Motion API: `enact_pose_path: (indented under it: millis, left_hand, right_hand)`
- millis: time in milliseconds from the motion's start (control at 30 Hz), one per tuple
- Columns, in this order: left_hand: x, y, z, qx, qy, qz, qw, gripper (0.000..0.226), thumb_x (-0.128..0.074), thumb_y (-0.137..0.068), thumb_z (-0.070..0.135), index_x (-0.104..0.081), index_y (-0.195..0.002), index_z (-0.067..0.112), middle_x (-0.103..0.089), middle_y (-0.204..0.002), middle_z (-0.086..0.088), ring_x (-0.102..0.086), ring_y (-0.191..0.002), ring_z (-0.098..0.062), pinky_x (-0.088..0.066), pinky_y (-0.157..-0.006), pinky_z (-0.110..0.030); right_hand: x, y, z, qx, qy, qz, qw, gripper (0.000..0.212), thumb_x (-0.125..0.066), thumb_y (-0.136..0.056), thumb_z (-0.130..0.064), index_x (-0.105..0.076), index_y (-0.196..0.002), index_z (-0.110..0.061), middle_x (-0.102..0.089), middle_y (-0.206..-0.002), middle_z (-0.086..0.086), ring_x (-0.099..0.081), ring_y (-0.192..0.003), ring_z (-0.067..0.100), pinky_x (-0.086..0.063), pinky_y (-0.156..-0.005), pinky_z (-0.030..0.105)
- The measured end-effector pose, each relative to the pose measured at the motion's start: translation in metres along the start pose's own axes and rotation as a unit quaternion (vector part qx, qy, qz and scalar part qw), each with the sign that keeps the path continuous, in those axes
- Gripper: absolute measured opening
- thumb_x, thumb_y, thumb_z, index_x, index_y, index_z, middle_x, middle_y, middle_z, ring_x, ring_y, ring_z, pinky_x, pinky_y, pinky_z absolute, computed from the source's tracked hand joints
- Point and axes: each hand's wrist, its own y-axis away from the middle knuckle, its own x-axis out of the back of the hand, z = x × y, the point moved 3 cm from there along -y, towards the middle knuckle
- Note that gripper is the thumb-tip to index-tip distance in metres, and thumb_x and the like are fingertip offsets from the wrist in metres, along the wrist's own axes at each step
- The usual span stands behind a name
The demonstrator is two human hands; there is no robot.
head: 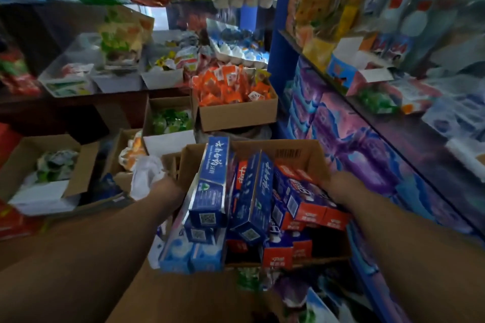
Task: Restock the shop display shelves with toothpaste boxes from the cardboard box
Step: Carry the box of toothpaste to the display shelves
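Between my forearms sat the open brown cardboard box (pixel 309 157) of blue and red toothpaste boxes (pixel 210 183).
Left hand (pixel 168 186) and right hand (pixel 338 181) gripped its sides; I couldn't see the fingers.

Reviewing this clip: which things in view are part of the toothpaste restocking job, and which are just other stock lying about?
Part of the job:
- cardboard box, held at its sides
- blue toothpaste boxes
- red toothpaste boxes
- left hand
- right hand
- blue shelves

Lying about:
- box of orange packets
- box of green packets
- egg trays
- purple packs
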Motion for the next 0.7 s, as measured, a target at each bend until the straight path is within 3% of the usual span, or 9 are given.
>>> enact_pose_path:
  millis: [167,300,367,433,533,700]
  left_hand:
    - [-0.037,-0.093,0.016,0.040,0.021,-0.012,0.999,0.022,-0.054,-0.093,0.023,-0.065,-0.095,0.004,-0.068,-0.101,-0.016,-0.065,-0.094,-0.032,-0.054,-0.089,-0.047]
    - [-0.065,-0.137,0.030,0.080,0.089,-0.019,0.993,0.019,-0.056,-0.092,0.025,-0.058,-0.077,0.015,-0.067,-0.093,-0.015,-0.065,-0.089,-0.031,-0.054,-0.088,-0.047]
    - [-0.082,-0.164,0.031,0.101,0.097,-0.008,0.990,0.021,-0.052,-0.094,0.024,-0.054,-0.075,0.016,-0.064,-0.087,-0.012,-0.062,-0.083,-0.027,-0.053,-0.086,-0.040]
    - [-0.098,-0.186,0.028,0.113,0.102,-0.011,0.988,0.017,-0.050,-0.094,0.023,-0.055,-0.082,0.013,-0.062,-0.087,-0.009,-0.061,-0.082,-0.025,-0.051,-0.087,-0.038]
    - [-0.120,-0.220,0.023,0.120,0.091,-0.021,0.988,0.008,-0.051,-0.091,0.018,-0.058,-0.095,0.015,-0.066,-0.103,-0.015,-0.064,-0.094,-0.033,-0.053,-0.090,-0.047]
    - [-0.149,-0.264,0.025,0.113,0.021,-0.036,0.993,0.027,-0.050,-0.092,0.019,-0.062,-0.110,0.003,-0.064,-0.113,-0.024,-0.061,-0.102,-0.038,-0.048,-0.086,-0.039]
  right_hand:
    - [-0.011,-0.112,-0.023,0.026,0.018,-0.004,0.999,0.039,-0.042,-0.097,-0.020,-0.055,-0.130,-0.005,-0.060,-0.126,0.019,-0.059,-0.114,0.033,-0.047,-0.093,0.037]
    - [-0.034,-0.201,-0.034,0.028,0.115,-0.017,0.993,0.043,-0.044,-0.092,-0.030,-0.062,-0.122,-0.006,-0.062,-0.123,0.020,-0.061,-0.110,0.033,-0.048,-0.091,0.038]
    - [-0.043,-0.224,-0.046,0.038,0.135,-0.027,0.990,0.042,-0.042,-0.093,-0.026,-0.058,-0.126,-0.005,-0.060,-0.127,0.019,-0.059,-0.114,0.034,-0.047,-0.093,0.039]
    - [-0.049,-0.240,-0.056,0.030,0.161,-0.052,0.985,0.040,-0.039,-0.096,-0.019,-0.053,-0.132,-0.006,-0.056,-0.133,0.016,-0.056,-0.119,0.032,-0.046,-0.095,0.038]
    - [-0.065,-0.273,-0.055,0.005,0.172,-0.061,0.983,0.036,-0.039,-0.098,-0.019,-0.057,-0.128,-0.008,-0.058,-0.128,0.015,-0.059,-0.113,0.030,-0.050,-0.094,0.036]
    - [-0.093,-0.308,-0.048,-0.025,0.125,-0.034,0.991,0.035,-0.040,-0.097,-0.018,-0.057,-0.124,-0.002,-0.061,-0.122,0.020,-0.059,-0.111,0.035,-0.048,-0.087,0.039]
